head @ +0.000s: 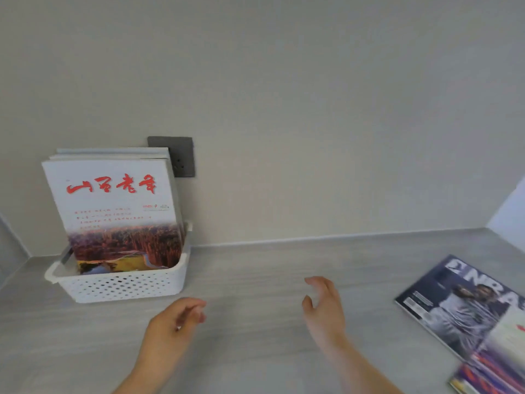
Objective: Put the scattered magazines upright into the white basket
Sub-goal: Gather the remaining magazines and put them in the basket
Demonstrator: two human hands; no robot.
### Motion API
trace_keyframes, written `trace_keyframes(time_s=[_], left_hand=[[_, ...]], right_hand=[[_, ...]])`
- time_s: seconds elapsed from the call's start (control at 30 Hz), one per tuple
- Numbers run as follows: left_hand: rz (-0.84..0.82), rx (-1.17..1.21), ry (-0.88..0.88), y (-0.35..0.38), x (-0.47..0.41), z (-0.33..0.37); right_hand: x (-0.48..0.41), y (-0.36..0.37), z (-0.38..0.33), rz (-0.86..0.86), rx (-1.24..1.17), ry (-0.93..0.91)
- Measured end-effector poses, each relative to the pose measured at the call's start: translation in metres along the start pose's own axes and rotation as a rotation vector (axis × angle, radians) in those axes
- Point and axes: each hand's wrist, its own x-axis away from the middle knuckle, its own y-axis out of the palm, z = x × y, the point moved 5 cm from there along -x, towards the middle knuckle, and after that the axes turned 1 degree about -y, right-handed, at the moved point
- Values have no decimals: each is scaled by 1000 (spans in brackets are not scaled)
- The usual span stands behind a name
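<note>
A white perforated basket stands at the left on the grey counter. Several magazines stand upright in it; the front one has a white cover with red characters and a reddish landscape. At the right, a dark basketball magazine lies flat, with other magazines overlapping its near corner. My left hand hovers in front of the basket, fingers loosely curled, holding nothing. My right hand is in the middle of the counter, fingers spread, empty, well left of the flat magazines.
A grey wall socket sits behind the upright magazines. The pale wall runs along the back of the counter. A side wall closes the left corner.
</note>
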Motion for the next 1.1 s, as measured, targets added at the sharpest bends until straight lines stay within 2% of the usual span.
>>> trace_keyframes(time_s=[0.17, 0.3, 0.47, 0.57, 0.7, 0.8, 0.97, 1.1], left_hand=[[-109, 52, -25, 111, 44, 45], [-241, 24, -16, 211, 74, 75], [-418, -124, -19, 312, 110, 94], [-542, -288, 1, 361, 127, 103], [-702, -478, 28, 415, 143, 112], [-676, -597, 40, 442, 145, 118], [-590, -609, -71, 460, 132, 128], [-650, -801, 15, 473, 123, 135]], right_hand=[[11, -114, 102, 99, 100, 103], [20, -199, 174, 172, 277, 147], [46, -279, 261, 155, 554, 426], [62, -289, 290, 82, 633, 545], [57, -277, 298, -48, 711, 486], [54, -275, 306, -58, 699, 488], [55, -273, 308, -75, 685, 447], [53, -274, 312, -53, 657, 422]])
